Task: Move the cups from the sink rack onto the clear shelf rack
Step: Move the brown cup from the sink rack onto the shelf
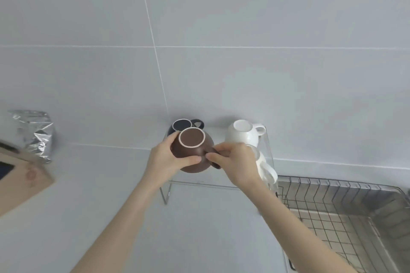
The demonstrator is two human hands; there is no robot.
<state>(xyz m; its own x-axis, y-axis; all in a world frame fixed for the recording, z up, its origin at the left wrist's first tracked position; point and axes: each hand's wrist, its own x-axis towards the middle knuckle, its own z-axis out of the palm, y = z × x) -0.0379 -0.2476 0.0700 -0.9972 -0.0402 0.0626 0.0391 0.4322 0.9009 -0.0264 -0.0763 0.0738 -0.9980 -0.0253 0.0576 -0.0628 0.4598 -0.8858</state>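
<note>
A brown cup (192, 150) stands upside down on the clear shelf rack (199, 183), at its front left. My left hand (165, 158) wraps its left side, and my right hand (236, 163) pinches its handle on the right. Behind it an upside-down dark navy cup (182, 125) sits against the wall. An upside-down white cup (243, 133) is at the rack's back right. Another white cup (266, 170) at the front right is partly hidden by my right hand. The black wire sink rack (337, 213) at lower right holds no cups in the visible part.
A crinkled silver foil bag (36, 134) and a brown cardboard box (21, 180) stand on the white counter at left. The grey tiled wall rises right behind the shelf rack. The steel sink (390, 213) lies under the wire rack.
</note>
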